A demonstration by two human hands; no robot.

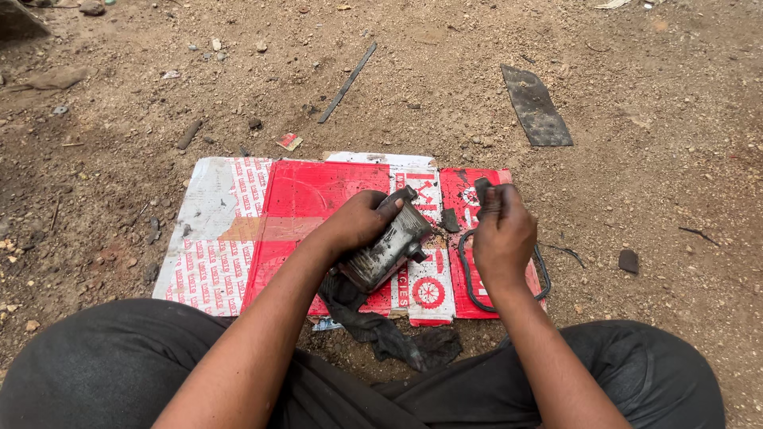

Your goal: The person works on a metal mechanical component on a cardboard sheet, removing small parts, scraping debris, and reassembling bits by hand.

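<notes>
My left hand grips a dirty grey metal cylinder-shaped part, holding it tilted over a flattened red and white cardboard sheet. My right hand is closed around a small dark piece that sticks up above the fingers, just right of the metal part. A black rubber gasket loop lies on the cardboard under my right hand. A dark greasy rag hangs from below the metal part to the cardboard's near edge.
Sandy dirt ground surrounds the cardboard. A flat dark strip lies at the far right, a thin dark rod at the far middle, small stones about. My dark-trousered knees frame the near edge.
</notes>
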